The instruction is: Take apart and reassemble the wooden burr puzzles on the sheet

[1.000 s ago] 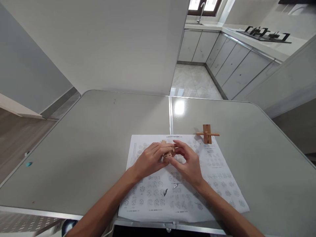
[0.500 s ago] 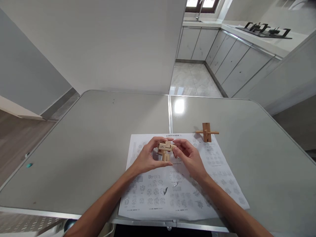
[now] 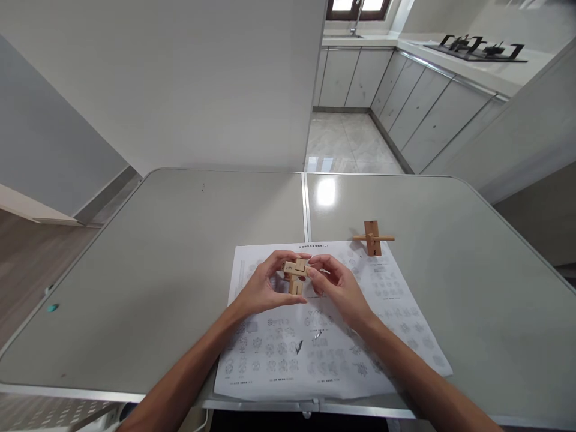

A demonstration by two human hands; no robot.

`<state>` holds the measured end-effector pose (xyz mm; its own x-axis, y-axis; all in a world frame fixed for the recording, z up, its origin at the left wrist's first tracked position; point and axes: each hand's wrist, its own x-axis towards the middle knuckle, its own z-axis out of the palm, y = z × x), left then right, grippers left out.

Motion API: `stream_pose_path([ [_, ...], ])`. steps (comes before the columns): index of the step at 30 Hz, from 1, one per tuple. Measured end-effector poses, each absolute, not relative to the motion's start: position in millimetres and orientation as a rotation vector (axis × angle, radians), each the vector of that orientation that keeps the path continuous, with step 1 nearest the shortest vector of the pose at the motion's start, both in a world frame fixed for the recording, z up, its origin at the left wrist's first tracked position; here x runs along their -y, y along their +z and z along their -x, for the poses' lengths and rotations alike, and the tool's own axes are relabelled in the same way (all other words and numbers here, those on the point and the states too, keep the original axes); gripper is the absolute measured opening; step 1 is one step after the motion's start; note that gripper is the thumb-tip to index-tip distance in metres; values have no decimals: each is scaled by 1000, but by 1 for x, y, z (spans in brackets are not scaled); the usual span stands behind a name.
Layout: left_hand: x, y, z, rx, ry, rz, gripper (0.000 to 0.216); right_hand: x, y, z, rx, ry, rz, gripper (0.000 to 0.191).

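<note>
Both hands meet over a printed paper sheet (image 3: 342, 336) on the grey table (image 3: 180, 252). Between them is a small wooden puzzle of interlocked blocks (image 3: 296, 273), held a little above the sheet. My left hand (image 3: 263, 287) pinches its left side with thumb and fingers curled round it. My right hand (image 3: 339, 287) grips its right end with the fingertips. A second wooden puzzle, cross-shaped with a thin rod through it (image 3: 373, 237), stands on the table at the sheet's far right corner, apart from both hands.
The sheet shows rows of small diagrams and hangs slightly over the table's near edge. A metal seam (image 3: 305, 204) splits the tabletop. A small teal object (image 3: 53, 308) lies near the left edge. Beyond are a white wall panel, kitchen cabinets (image 3: 418, 102) and a stove top (image 3: 477, 48).
The hands have lifted the block puzzle off the sheet and turned it, so its blocks show between the fingers. The cross puzzle has stayed put.
</note>
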<state>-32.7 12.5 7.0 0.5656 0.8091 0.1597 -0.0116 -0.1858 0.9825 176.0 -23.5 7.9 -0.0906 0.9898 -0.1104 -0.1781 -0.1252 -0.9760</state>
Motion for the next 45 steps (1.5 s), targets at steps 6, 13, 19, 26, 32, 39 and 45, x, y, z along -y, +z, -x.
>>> stream_pose_path([
  [6, -12, 8, 33, -718, 847, -1651, 67, 23, 6, -175, 1050, 1445, 1111, 39],
  [13, -15, 5, 33, -695, 879, -1586, 67, 22, 6, -177, 1038, 1480, 1140, 41],
  [19, -26, 0, 40, -657, 1043, -1258, 65, 26, 1, -173, 1362, 1126, 1192, 29],
  [26, -29, -2, 44, -783, 1104, -1158, 68, 31, -17, -169, 2000, 562, 1231, 65],
  [32, -26, 3, 39, -824, 1062, -1203, 69, 31, -26, -167, 2146, 413, 1208, 42],
  [39, -25, 1, 36, -952, 1073, -1329, 70, 27, -15, -172, 1805, 445, 1137, 50],
  [45, -21, -1, 33, -1035, 1014, -1473, 66, 26, -9, -173, 1699, 341, 1051, 61],
])
